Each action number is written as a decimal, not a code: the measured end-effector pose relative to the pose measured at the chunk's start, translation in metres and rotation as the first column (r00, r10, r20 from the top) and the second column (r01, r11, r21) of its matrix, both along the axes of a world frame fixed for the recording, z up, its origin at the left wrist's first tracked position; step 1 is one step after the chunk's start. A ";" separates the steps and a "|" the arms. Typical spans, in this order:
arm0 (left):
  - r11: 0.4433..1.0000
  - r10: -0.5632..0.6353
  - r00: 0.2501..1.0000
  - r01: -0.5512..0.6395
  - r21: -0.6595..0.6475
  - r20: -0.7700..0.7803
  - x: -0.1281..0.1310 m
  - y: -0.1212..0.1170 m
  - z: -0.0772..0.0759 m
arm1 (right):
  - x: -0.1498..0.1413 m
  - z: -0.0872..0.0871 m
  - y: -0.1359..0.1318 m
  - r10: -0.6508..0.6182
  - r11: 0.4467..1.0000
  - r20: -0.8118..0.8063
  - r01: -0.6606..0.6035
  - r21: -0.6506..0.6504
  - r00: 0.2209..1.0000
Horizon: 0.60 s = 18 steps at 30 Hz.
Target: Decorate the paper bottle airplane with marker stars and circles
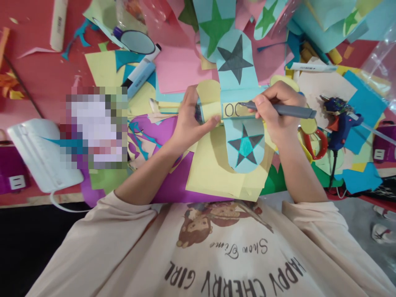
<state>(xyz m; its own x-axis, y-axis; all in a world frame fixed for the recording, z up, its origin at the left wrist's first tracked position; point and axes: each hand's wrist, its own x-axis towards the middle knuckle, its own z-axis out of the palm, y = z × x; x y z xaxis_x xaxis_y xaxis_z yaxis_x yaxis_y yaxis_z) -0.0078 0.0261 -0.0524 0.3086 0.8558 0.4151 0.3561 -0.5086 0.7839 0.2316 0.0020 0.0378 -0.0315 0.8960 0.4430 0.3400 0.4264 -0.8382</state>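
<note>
A paper plane model (239, 111) lies in the middle of the table: light blue wings with dark stars and a yellow body with black rings drawn on it. My left hand (192, 121) is closed on the yellow body at its left end, thumb pressed on top. My right hand (276, 109) grips a grey marker (284, 110) whose tip touches the yellow body by the drawn rings.
Coloured paper sheets and scraps cover the red table (40, 78). A blue glue gun (340, 123) and red-handled scissors (315, 144) lie right of my right hand. Marker pens (140, 74) lie at upper left, a white case (40, 152) at left.
</note>
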 end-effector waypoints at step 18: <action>1.000 0.023 1.000 -0.023 0.009 -0.002 0.004 -0.002 0.004 | 0.000 0.003 0.001 0.002 1.000 0.073 -0.001 -0.015 0.997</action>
<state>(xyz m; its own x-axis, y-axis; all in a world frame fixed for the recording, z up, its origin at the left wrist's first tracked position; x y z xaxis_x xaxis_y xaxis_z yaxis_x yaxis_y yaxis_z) -0.0040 0.0237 -0.0479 0.2897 0.8592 0.4218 0.3694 -0.5069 0.7788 0.2319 0.0027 0.0406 -0.0647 0.9023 0.4261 0.3994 0.4147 -0.8176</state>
